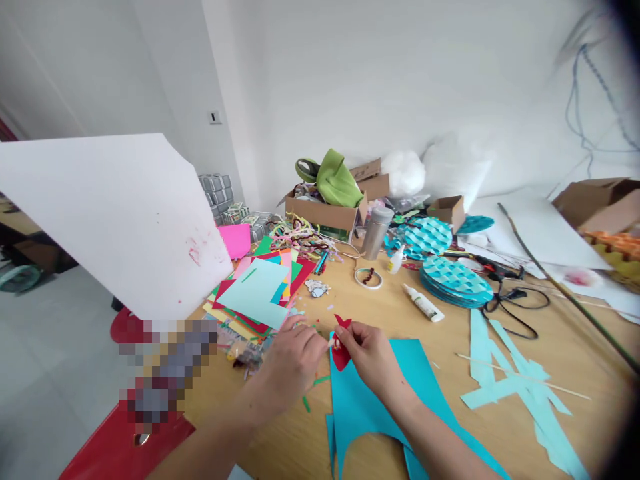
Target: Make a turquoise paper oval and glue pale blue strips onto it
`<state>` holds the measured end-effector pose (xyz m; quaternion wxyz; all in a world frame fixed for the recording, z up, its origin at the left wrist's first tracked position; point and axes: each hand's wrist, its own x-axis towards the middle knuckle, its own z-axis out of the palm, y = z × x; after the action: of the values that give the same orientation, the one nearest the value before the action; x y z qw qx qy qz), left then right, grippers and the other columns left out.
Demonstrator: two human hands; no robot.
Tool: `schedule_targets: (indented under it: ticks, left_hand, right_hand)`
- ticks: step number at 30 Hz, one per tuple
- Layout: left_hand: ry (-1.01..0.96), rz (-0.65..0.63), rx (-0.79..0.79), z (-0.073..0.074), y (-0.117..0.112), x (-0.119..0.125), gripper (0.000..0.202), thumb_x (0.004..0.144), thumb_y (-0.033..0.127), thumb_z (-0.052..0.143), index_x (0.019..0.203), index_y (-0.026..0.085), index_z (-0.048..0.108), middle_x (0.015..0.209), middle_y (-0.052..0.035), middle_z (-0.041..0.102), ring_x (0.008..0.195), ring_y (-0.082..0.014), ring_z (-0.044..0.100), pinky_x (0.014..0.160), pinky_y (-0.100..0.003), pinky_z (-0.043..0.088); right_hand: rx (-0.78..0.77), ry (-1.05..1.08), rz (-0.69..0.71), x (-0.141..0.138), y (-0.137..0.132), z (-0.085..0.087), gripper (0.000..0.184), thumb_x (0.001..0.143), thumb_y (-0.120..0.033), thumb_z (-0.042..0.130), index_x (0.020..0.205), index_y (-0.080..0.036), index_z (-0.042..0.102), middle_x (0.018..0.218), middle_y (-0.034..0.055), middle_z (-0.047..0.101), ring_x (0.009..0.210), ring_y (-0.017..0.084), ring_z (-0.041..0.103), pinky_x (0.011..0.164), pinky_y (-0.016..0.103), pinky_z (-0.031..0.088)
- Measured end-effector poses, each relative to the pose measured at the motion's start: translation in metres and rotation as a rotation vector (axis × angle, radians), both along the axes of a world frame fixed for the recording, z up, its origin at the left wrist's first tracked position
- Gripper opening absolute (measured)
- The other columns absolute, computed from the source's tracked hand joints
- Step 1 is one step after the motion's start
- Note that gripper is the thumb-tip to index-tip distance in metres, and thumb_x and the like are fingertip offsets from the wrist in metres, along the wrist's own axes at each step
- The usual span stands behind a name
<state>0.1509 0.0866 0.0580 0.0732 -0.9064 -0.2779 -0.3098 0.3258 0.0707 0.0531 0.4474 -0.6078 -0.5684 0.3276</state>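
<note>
A small red fish-shaped paper cutout [342, 360] is pinched between the thumb and fingers of my right hand [370, 350]. Pale bits show on its face, too small to name. My left hand [295, 357] is closed right beside the cutout's left edge, its fingertips pressed together on something small and pale that I cannot make out. Beneath both the cutout and my right hand lies a large sheet of blue paper [400, 380] with a curved piece cut from its near edge. Scraps of green paper [307, 404] lie just below my left hand.
Coloured paper sheets [257, 290] are stacked at left, with pipe cleaners [305, 233] behind. A glue bottle [424, 303], tape roll [369, 277], metal flask [377, 232] and teal discs [456, 280] stand or lie beyond. Light-teal strips [515, 387] and a thin stick [565, 389] lie at right.
</note>
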Motion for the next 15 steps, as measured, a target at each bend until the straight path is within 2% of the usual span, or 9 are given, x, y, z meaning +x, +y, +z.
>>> schedule_targets:
  ticks: [4, 8, 12, 15]
  left_hand:
    - [-0.023, 0.04, -0.004, -0.003, -0.005, 0.009, 0.025, 0.089, 0.004, 0.039, 0.074, 0.02, 0.051, 0.066, -0.0023, 0.054, 0.064, -0.0189, 0.055, 0.074, -0.038, 0.049]
    - [-0.071, 0.091, -0.061, -0.008, -0.01, 0.013, 0.026, 0.093, 0.008, 0.036, 0.075, 0.021, 0.049, 0.067, -0.0024, 0.055, 0.065, -0.0202, 0.055, 0.07, -0.037, 0.046]
    - [-0.15, 0.134, -0.263, -0.013, -0.011, 0.011, 0.021, 0.097, 0.016, 0.039, 0.082, 0.021, 0.052, 0.075, -0.0026, 0.062, 0.067, -0.0195, 0.058, 0.061, -0.031, 0.042]
    - [-0.18, 0.145, -0.408, -0.013, -0.01, 0.007, 0.016, 0.097, 0.019, 0.044, 0.086, 0.021, 0.056, 0.08, -0.0014, 0.065, 0.069, -0.018, 0.06, 0.061, -0.029, 0.041]
  right_hand:
    - [0.011, -0.055, -0.049, 0.0, 0.001, -0.003, 0.057, 0.081, -0.069, 0.048, 0.05, -0.021, 0.045, 0.047, -0.0005, 0.045, 0.048, 0.012, 0.036, 0.048, 0.026, 0.028]
    - [0.001, -0.038, -0.053, 0.002, 0.002, -0.004, 0.055, 0.081, -0.067, 0.049, 0.05, -0.021, 0.047, 0.048, 0.001, 0.05, 0.048, 0.013, 0.041, 0.048, 0.026, 0.03]
    - [-0.009, 0.019, -0.024, 0.006, 0.002, -0.004, 0.055, 0.08, -0.068, 0.05, 0.053, -0.02, 0.049, 0.048, -0.0002, 0.048, 0.049, 0.013, 0.04, 0.049, 0.026, 0.03]
    - [-0.014, 0.015, -0.008, 0.011, 0.001, -0.004, 0.056, 0.079, -0.07, 0.051, 0.056, -0.019, 0.053, 0.05, -0.0007, 0.048, 0.05, 0.013, 0.039, 0.049, 0.025, 0.029]
